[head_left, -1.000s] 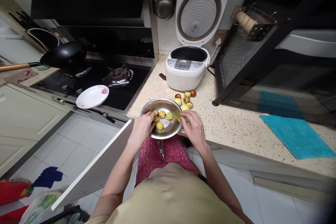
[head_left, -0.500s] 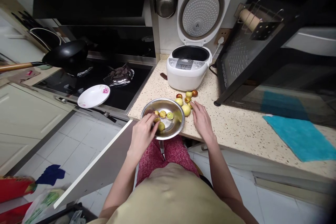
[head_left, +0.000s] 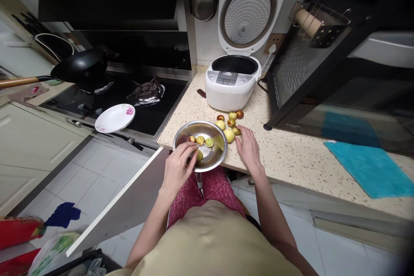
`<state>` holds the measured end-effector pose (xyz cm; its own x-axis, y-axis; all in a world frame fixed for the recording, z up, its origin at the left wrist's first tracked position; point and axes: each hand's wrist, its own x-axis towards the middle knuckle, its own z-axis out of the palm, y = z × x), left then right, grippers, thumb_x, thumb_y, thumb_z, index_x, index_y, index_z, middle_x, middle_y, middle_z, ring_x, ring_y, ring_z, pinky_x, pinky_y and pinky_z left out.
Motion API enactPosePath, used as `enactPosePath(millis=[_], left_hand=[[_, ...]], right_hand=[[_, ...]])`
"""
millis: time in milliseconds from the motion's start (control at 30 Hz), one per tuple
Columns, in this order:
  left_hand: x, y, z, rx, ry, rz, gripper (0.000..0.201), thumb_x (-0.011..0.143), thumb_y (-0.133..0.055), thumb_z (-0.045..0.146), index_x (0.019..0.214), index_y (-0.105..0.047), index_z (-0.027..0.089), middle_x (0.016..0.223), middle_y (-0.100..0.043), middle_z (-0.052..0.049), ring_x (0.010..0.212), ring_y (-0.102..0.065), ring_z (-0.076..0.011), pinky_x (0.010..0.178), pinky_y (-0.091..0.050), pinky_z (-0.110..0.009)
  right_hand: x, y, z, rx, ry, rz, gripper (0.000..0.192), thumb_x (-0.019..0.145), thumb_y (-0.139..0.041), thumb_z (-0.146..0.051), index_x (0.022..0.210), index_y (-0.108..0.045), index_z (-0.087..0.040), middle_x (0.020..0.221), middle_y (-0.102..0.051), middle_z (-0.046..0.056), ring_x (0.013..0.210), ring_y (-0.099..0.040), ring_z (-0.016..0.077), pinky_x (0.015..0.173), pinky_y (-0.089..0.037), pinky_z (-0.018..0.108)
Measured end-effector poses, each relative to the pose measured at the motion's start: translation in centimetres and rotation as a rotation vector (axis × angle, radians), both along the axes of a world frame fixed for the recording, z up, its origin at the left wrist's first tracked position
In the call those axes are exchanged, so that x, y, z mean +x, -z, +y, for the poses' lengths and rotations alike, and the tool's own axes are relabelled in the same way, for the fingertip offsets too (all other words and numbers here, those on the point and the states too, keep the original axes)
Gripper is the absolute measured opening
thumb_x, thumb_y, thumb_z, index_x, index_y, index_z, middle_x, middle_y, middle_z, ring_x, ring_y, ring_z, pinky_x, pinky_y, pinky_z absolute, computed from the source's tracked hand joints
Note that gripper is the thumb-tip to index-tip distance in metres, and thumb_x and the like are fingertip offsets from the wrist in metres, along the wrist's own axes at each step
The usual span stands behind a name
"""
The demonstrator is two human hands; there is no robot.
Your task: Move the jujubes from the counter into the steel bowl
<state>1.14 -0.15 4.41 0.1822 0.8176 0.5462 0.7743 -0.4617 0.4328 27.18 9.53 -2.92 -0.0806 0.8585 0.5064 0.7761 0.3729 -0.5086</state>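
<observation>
My left hand (head_left: 178, 163) reaches over the left side of a shallow steel bowl (head_left: 221, 155), fingers curled together around a green-brown jujube that they mostly hide. Beneath those fingers a greenish jujube (head_left: 199, 155) shows in the bowl. Farther back in it lie a green jujube (head_left: 209, 142), a yellow-brown one (head_left: 200, 140) and a reddish one (head_left: 192, 139). On the counter, my right hand (head_left: 249, 148) has its fingertips closed on a brownish jujube (head_left: 236, 130) at the right edge of a small group. A large pale yellow jujube (head_left: 229, 135) lies beside the thumb.
Behind the fruit stands a white rice cooker (head_left: 230, 90), lid raised. A flowered plate (head_left: 114, 118) rests at the stove's front edge, with a wok (head_left: 80, 67) farther left. A black oven (head_left: 307, 95) and a blue cloth (head_left: 371, 170) occupy the right. An open cabinet door (head_left: 129, 198) juts out below.
My right hand has shifted slightly right, and the brownish jujube at its fingertips has moved with it. My left fingers have lowered a little in the bowl.
</observation>
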Motion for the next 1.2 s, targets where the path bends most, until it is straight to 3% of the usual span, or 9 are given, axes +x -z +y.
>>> enactPosePath(millis=[233, 567, 933, 1067, 1200], left_hand=[[0.1, 0.0, -0.1, 0.015, 0.017, 0.014, 0.014, 0.103, -0.058, 0.019, 0.114, -0.067, 0.021, 0.117, -0.076, -0.008, 0.109, -0.074, -0.0225, 0.094, -0.06, -0.037], [0.1, 0.0, -0.2, 0.025, 0.027, 0.015, 0.014, 0.104, -0.057, 0.019, 0.113, -0.067, 0.021, 0.116, -0.076, -0.008, 0.108, -0.074, -0.0223, 0.094, -0.061, -0.038], [0.1, 0.1, -0.2, 0.017, 0.022, 0.011, 0.014, 0.104, -0.057, 0.02, 0.113, -0.067, 0.021, 0.117, -0.076, -0.008, 0.109, -0.074, -0.0226, 0.094, -0.061, -0.038], [0.2, 0.3, -0.1, 0.0, 0.025, 0.004, 0.016, 0.104, -0.056, 0.022, 0.115, -0.068, 0.022, 0.117, -0.076, -0.008, 0.11, -0.074, -0.0234, 0.096, -0.061, -0.04], [0.5, 0.5, 0.0, -0.017, 0.053, -0.026, 0.019, 0.105, -0.055, 0.021, 0.12, -0.067, 0.022, 0.119, -0.075, -0.008, 0.113, -0.073, -0.0228, 0.099, -0.061, -0.039]], right_hand=[[-0.2, -0.1, 0.1, -0.011, -0.017, -0.015, 0.042, 0.097, -0.041, -0.016, 0.135, -0.057, -0.019, 0.132, -0.064, 0.018, 0.121, -0.059, 0.0324, 0.102, -0.054, 0.052], [-0.4, -0.6, -0.1, -0.038, 0.052, -0.019, 0.026, 0.095, -0.041, -0.016, 0.116, -0.056, -0.021, 0.107, -0.065, 0.014, 0.103, -0.059, 0.0312, 0.088, -0.053, 0.046], [0.4, -0.4, -0.6, 0.005, 0.124, 0.048, 0.023, 0.103, -0.044, -0.029, 0.116, -0.06, -0.021, 0.108, -0.068, 0.014, 0.104, -0.062, 0.0306, 0.089, -0.053, 0.044], [0.1, -1.4, -1.5, 0.061, 0.128, 0.095, 0.027, 0.105, -0.045, -0.037, 0.12, -0.062, -0.021, 0.11, -0.069, 0.014, 0.106, -0.063, 0.0309, 0.091, -0.054, 0.046], [-1.3, -3.1, -3.2, 0.121, 0.041, 0.129, 0.027, 0.106, -0.047, -0.036, 0.125, -0.062, -0.023, 0.114, -0.07, 0.013, 0.109, -0.065, 0.0295, 0.095, -0.056, 0.046]])
